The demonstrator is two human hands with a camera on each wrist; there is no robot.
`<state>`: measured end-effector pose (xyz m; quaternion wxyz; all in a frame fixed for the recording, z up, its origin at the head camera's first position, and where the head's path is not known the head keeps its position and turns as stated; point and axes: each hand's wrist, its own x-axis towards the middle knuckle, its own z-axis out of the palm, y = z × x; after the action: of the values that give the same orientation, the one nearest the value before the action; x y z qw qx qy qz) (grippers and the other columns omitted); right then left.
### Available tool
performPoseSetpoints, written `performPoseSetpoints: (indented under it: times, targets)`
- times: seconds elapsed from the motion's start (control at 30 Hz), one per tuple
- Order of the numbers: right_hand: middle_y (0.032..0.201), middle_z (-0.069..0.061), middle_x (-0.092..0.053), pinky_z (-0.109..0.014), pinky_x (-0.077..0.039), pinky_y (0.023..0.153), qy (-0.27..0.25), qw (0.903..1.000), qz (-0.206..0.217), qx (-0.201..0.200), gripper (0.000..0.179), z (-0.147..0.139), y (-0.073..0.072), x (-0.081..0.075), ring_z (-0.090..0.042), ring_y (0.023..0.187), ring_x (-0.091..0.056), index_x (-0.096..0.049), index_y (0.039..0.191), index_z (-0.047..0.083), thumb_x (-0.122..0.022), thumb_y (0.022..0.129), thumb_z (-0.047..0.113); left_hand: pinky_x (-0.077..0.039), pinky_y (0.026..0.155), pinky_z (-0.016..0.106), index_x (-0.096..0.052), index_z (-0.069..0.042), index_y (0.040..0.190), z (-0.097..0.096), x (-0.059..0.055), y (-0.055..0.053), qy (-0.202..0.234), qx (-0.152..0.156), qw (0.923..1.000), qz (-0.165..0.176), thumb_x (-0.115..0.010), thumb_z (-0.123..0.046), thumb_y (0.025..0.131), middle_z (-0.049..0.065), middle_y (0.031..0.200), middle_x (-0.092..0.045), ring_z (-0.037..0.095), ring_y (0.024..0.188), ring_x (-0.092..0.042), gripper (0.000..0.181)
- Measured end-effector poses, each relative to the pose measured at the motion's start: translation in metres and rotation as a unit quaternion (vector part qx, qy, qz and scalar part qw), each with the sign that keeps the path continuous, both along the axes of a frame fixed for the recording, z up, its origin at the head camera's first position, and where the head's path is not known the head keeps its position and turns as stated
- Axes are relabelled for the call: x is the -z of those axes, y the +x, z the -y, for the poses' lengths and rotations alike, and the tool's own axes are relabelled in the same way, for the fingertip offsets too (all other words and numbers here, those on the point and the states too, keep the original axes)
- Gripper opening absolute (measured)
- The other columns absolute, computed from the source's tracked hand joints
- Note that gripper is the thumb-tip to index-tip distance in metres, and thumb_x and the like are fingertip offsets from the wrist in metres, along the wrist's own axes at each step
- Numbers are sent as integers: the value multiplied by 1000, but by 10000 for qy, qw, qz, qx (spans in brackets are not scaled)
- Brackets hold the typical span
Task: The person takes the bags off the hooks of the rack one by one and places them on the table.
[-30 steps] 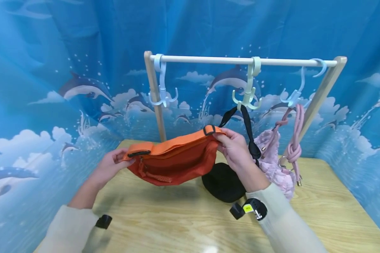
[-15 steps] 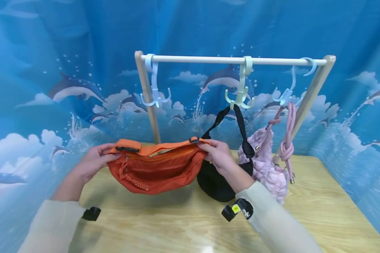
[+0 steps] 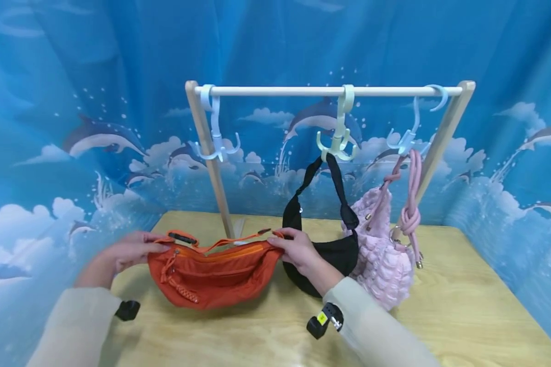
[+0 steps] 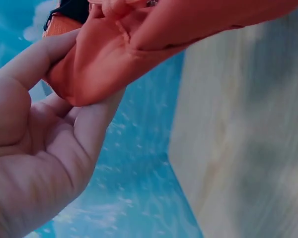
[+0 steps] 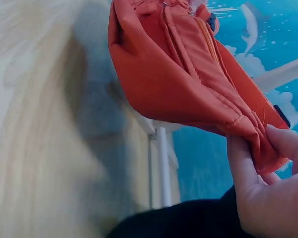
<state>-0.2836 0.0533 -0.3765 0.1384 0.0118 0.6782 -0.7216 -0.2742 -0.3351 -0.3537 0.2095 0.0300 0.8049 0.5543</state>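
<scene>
An orange-red waist bag (image 3: pixel 216 280) with an orange strap and a black buckle (image 3: pixel 182 237) is held up between both hands over the wooden table. My left hand (image 3: pixel 133 250) pinches its left end; in the left wrist view the thumb and fingers of that hand (image 4: pixel 44 134) grip the fabric corner. At the other end my right hand (image 3: pixel 298 250) pinches the bag, and the right wrist view shows the thumb and fingers of this hand (image 5: pixel 268 178) closed on the narrow tip. The zipper runs along the bag's top edge, and a braided pull cord dangles from it.
Behind the bag stands a rack with a white rail (image 3: pixel 275 92) and wooden legs. A blue hook (image 3: pixel 217 142) hangs at left, bare. A black bag (image 3: pixel 344 252) hangs from the green middle hook (image 3: pixel 337 140), and a pink puffy bag (image 3: pixel 381 255) from the right blue hook (image 3: pixel 408 137).
Both hands have lowered the waist bag and brought it more upright, its front now facing the camera. The head view has shifted slightly to the right.
</scene>
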Motion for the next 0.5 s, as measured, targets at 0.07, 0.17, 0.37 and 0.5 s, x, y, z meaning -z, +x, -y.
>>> performPoseSetpoints:
  times: [0.07,0.17,0.37,0.5]
  targets:
    - [103,-13,-65,-27,-56,63,37,10000,-56,2,43,5,2,6,-12,71,-65,-56,133,3,-67,92,8,-55,85,33,-25,18,143,3,7,0,-69,23,10000,66,-62,-15,96,5,111,-68,16,94,-68,69]
    - [94,-11,-67,-26,-53,58,206,9990,-393,-23,43,12,5,8,-10,63,-62,-57,132,3,-68,91,9,-56,84,33,-24,19,143,8,14,-2,-112,1,9999,91,-62,-15,96,4,109,-68,16,93,-69,69]
    - [104,-16,-70,-25,-53,61,985,9856,-1371,51,42,19,10,10,-13,77,-65,-61,131,10,-70,90,12,-56,82,32,-27,19,142,18,18,-5,19,191,9996,205,-59,-13,97,1,103,-68,15,90,-69,63]
    - [121,-17,-65,-27,-56,72,1422,9747,-1723,-84,40,23,15,11,-19,99,-66,-63,130,11,-70,91,14,-56,83,32,-27,20,140,22,18,-6,-149,341,9991,202,-59,-14,97,1,101,-69,15,89,-68,64]
